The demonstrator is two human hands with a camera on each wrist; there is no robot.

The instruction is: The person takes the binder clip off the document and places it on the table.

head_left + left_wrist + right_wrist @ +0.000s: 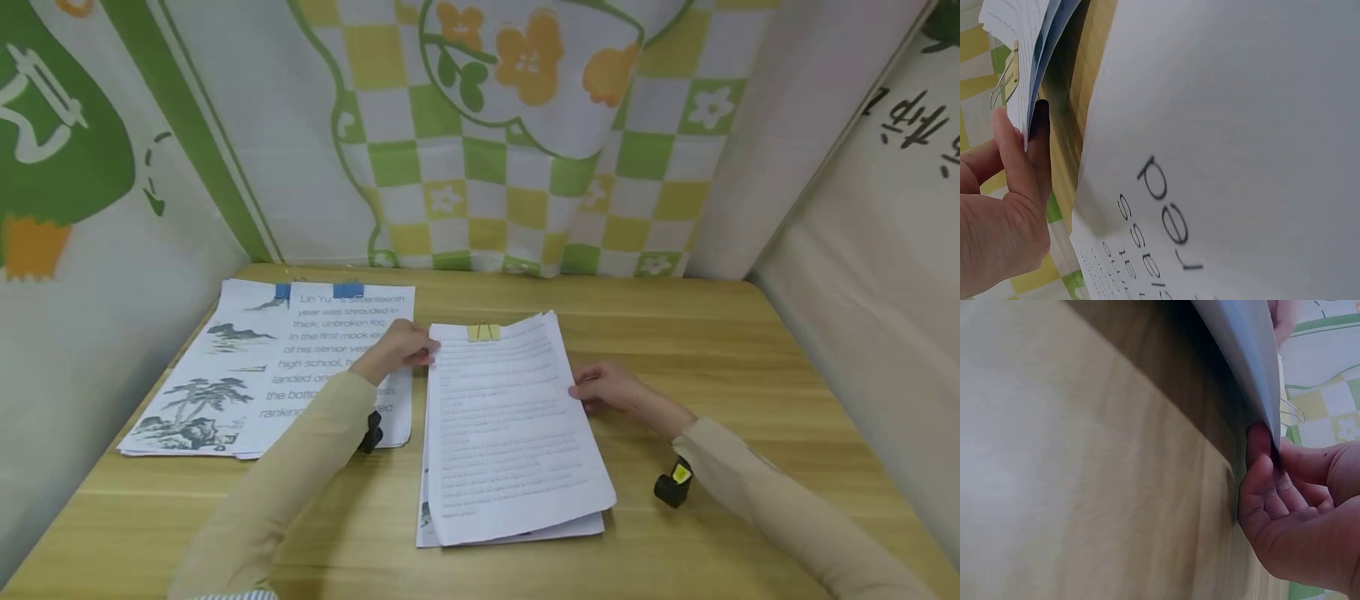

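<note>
Desk (pixel 697 333) of wood grain fronts a checked, flowered cloth (pixel 495 183); I see left fingers (pixel 1016 164) and right fingers (pixel 1257 482) pinching clipped papers (pixel 510 425) at both sides.

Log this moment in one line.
left hand: pinches paper stack, left edge | right hand: pinches right edge | yellow clip: at top edge

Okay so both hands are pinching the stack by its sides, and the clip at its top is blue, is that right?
Not quite: the clip is yellow, as the head view shows. The left hand and right hand do pinch the stack by its sides, with the clip at its top.
</note>
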